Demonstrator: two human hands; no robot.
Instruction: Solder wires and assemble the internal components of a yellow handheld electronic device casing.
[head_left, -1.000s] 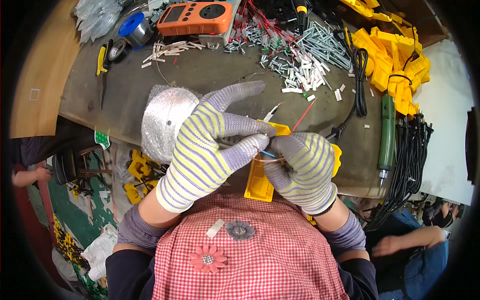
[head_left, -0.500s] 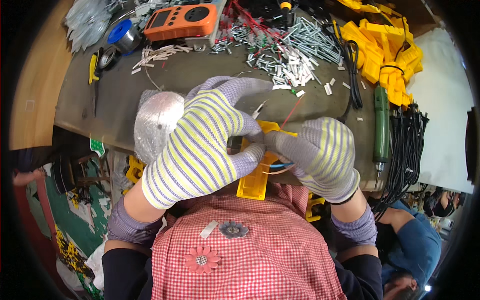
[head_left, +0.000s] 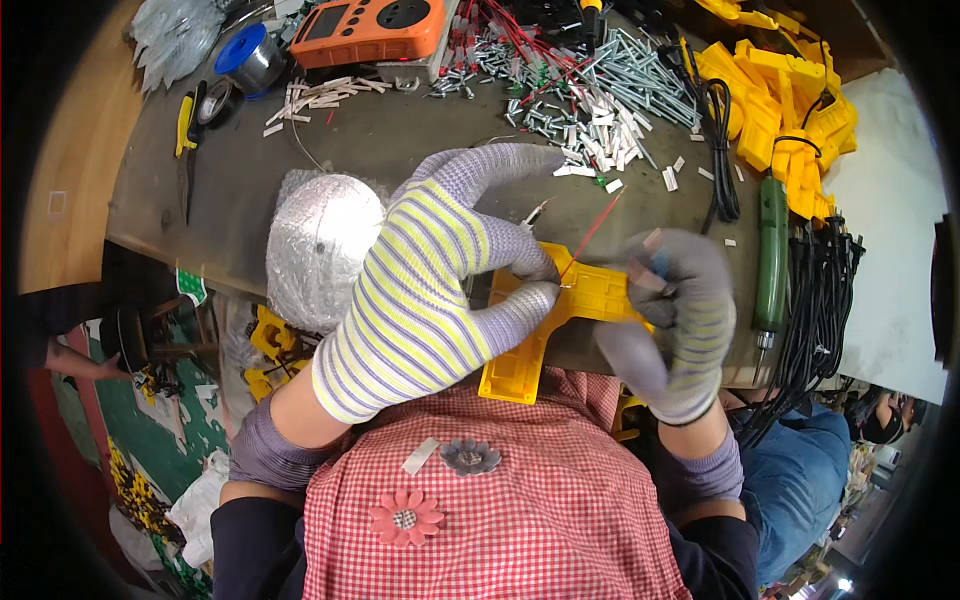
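A yellow plastic housing point(head_left: 600, 293) with an angled shape lies between my hands at the table's front edge. My left hand point(head_left: 415, 290), in a striped knitted glove, pinches a thin red wire point(head_left: 594, 235) at its lower end, over the housing. Thumb and forefinger are together there; the other fingers stretch forward. The housing's lower arm juts out toward my apron. My right hand point(head_left: 690, 320), gloved alike, is at the housing's right end, smeared by motion. Bits of blue and brown wire show at its curled fingers; its grip is too blurred to make out.
A bubble-wrapped round bundle point(head_left: 325, 245) sits left of my left hand. Screws point(head_left: 640, 75) and white sleeves point(head_left: 612, 145) lie beyond. An orange multimeter point(head_left: 365, 30) stands at the back. On the right are a green electric screwdriver point(head_left: 771, 255), black cables point(head_left: 810, 300) and yellow housings point(head_left: 780, 90).
My right hand has moved right, away from my left fingertips, uncovering more of the housing and the red wire. My left hand has shifted slightly right and keeps its pinch.
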